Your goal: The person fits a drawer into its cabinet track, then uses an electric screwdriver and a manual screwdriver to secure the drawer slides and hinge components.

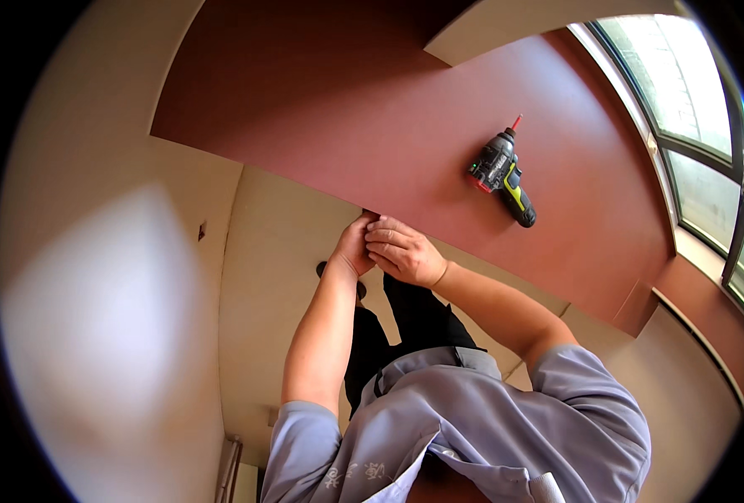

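My left hand (354, 245) and my right hand (407, 252) meet at the front edge of a reddish-brown board surface (338, 142). The fingers of my right hand are curled and lie against my left hand. My left hand is closed too, its fingers mostly covered by the right. A small dark patch shows between the fingertips and the board's edge; what the hands hold there is hidden. To the right on the board lies a black and yellow-green cordless driver (499, 170) with a red bit, apart from both hands.
A window (699, 151) with dark frames runs along the right. Pale walls (95, 277) stand at the left, with a small wall box (203, 230). A cream upright panel (506, 29) rises from the board's far side. Below the hands is a light floor (271, 226).
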### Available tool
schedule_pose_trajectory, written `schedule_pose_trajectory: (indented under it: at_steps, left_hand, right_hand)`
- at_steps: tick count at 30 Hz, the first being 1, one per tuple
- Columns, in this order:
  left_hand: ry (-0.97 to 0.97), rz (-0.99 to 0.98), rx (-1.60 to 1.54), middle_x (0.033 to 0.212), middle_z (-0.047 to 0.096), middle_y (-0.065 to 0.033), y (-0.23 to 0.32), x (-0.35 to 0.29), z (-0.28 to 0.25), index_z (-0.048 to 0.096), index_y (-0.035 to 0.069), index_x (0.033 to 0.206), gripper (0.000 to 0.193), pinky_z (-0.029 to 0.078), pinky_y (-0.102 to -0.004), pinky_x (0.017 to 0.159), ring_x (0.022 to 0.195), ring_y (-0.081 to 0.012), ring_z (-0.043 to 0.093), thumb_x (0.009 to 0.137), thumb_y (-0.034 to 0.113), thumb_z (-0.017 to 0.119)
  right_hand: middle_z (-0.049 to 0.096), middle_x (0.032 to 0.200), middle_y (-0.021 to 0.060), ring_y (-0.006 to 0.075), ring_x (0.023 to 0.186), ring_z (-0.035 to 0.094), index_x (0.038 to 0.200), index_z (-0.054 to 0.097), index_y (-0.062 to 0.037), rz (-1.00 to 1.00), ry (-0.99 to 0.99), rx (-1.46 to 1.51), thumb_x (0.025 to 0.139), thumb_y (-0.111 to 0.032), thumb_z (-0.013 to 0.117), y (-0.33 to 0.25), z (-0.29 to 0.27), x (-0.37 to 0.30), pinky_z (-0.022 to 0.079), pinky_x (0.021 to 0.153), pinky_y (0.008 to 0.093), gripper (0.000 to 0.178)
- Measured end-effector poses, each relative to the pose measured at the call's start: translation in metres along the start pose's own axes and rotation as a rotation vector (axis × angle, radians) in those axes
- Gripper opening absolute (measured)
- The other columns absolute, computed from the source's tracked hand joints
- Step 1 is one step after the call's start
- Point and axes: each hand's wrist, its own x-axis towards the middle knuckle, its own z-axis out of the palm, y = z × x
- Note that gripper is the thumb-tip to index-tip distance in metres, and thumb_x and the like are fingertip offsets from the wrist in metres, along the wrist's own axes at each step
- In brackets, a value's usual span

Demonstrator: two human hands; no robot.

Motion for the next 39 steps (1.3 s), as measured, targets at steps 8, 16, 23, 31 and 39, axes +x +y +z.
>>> schedule_pose_trajectory:
  at_steps: [8, 16, 23, 31, 39]
  left_hand:
    - [0.153, -0.07, 0.353, 0.079, 0.059, -0.0009, -0.036, -0.074, -0.012, 0.064, 0.007, 0.104, 0.028, 0.042, -0.0244, 0.054, 0.062, -0.0104, 0.052, 0.107, 0.035, 0.062]
    - [0.05, -0.228, 0.464, 0.082, 0.067, -0.0014, -0.117, -0.189, -0.021, 0.067, 0.002, 0.12, 0.023, 0.04, -0.0215, 0.046, 0.056, -0.0073, 0.051, 0.104, 0.02, 0.064]
    - [-0.081, -0.386, 0.332, 0.101, 0.07, -0.0123, -0.217, -0.216, -0.035, 0.066, -0.002, 0.123, 0.026, 0.052, -0.0248, 0.064, 0.076, -0.0141, 0.06, 0.099, 0.001, 0.056]
    - [-0.069, -0.46, 0.449, 0.092, 0.065, -0.0113, -0.35, -0.18, 0.042, 0.069, 0.001, 0.11, 0.021, 0.052, -0.0341, 0.07, 0.079, -0.0215, 0.058, 0.096, 0.008, 0.056]
    - [0.068, -0.485, 0.628, 0.082, 0.062, -0.0049, -0.499, -0.06, 0.092, 0.068, 0.004, 0.108, 0.026, 0.045, -0.0306, 0.061, 0.069, -0.0171, 0.052, 0.107, 0.026, 0.054]
  right_hand:
    - [0.072, 0.11, 0.0133, 0.0341, 0.107, 0.069, 0.099, 0.073, -0.0038, 0.451, 0.005, -0.017, 0.093, -0.018, 0.071, -0.078, -0.023, -0.114, 0.057, 0.095, 0.0436, 0.015]
    - [0.076, 0.096, 0.0198, 0.0396, 0.093, 0.073, 0.097, 0.08, -0.0058, 1.48, -0.319, -0.31, 0.09, -0.033, 0.066, -0.203, -0.043, -0.454, 0.059, 0.085, 0.0514, 0.031]
    - [0.077, 0.1, 0.0201, 0.0401, 0.096, 0.073, 0.095, 0.082, -0.007, 1.884, -0.063, -0.293, 0.085, -0.034, 0.069, -0.308, 0.022, -0.702, 0.059, 0.086, 0.0496, 0.031]
    - [0.077, 0.106, 0.0203, 0.0385, 0.098, 0.073, 0.106, 0.081, -0.0069, 1.799, 0.372, -0.136, 0.089, -0.031, 0.066, -0.295, -0.059, -0.73, 0.058, 0.089, 0.0488, 0.033]
    - [0.076, 0.106, 0.0183, 0.0377, 0.102, 0.071, 0.114, 0.075, -0.0048, 1.698, 0.93, -0.284, 0.098, -0.025, 0.062, -0.163, -0.303, -0.88, 0.056, 0.088, 0.0489, 0.029]
